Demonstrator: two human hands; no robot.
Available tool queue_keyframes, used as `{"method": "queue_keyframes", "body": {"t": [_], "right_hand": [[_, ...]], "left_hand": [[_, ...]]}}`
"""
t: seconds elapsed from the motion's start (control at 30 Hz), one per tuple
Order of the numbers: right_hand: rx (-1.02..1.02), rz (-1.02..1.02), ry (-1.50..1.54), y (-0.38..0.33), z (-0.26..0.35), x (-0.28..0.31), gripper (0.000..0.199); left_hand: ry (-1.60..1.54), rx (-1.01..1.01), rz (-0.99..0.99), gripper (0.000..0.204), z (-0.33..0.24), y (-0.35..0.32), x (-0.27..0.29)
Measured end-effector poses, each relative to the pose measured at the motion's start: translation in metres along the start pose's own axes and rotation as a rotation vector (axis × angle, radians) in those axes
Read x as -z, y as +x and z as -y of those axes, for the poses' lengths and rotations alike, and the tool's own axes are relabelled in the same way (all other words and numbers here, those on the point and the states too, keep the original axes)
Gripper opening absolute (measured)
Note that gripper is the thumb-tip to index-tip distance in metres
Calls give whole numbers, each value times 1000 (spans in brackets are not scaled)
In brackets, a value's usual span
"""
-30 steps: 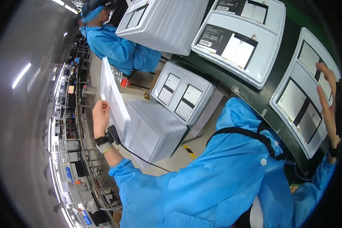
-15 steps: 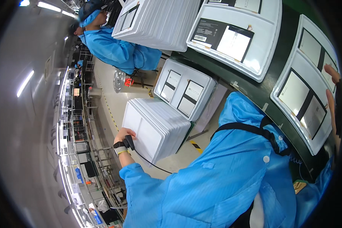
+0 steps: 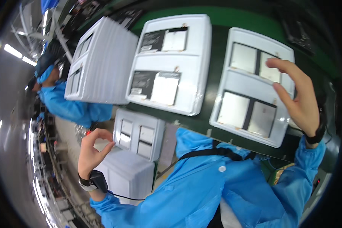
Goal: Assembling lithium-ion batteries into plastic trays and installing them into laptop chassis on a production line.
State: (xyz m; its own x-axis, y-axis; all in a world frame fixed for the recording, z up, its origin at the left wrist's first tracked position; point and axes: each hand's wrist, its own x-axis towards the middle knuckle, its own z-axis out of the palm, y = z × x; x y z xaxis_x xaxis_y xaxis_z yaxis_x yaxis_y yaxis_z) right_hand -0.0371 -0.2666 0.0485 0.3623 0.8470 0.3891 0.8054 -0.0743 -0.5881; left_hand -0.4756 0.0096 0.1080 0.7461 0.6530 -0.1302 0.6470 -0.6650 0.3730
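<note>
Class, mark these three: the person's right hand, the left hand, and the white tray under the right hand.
right hand [image 3: 298, 100], head view, palm.
left hand [image 3: 90, 150], head view, back of hand.
white tray [image 3: 237, 78], head view, centre divider.

The right hand [image 3: 298, 100] covers the far right corner of the white tray [image 3: 254, 87]. The blue sleeve [image 3: 201, 182] hides the conveyor belt's [image 3: 212, 79] near edge. A co-worker [image 3: 60, 98] stands partly hidden behind a tray stack [image 3: 98, 64]; background racks are blurred.

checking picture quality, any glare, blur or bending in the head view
Head view: strong fisheye bending, so the white trays bow toward a dark rim; ceiling lights streak at far left; mild sheen on the tray under the right hand; left hand reasonably sharp.
</note>
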Motion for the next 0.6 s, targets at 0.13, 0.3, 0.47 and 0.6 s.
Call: {"method": "queue_keyframes", "body": {"t": [0.13, 0.3, 0.47, 0.6], "right_hand": [[-48, -62, -28, -4, 0, 21, 40], [-38, -184, -26, 4, 6, 37, 40], [-84, -209, -40, 3, 1, 49, 41], [-124, -217, -13, 11, -14, 45, 42]], "left_hand": [[-37, -543, 185, 22, -94, 113, -18], [135, -875, 149, 23, -172, 244, -63], [333, -675, 103, 54, -151, 353, -47], [351, -482, 203, 87, -79, 387, -44]]}}
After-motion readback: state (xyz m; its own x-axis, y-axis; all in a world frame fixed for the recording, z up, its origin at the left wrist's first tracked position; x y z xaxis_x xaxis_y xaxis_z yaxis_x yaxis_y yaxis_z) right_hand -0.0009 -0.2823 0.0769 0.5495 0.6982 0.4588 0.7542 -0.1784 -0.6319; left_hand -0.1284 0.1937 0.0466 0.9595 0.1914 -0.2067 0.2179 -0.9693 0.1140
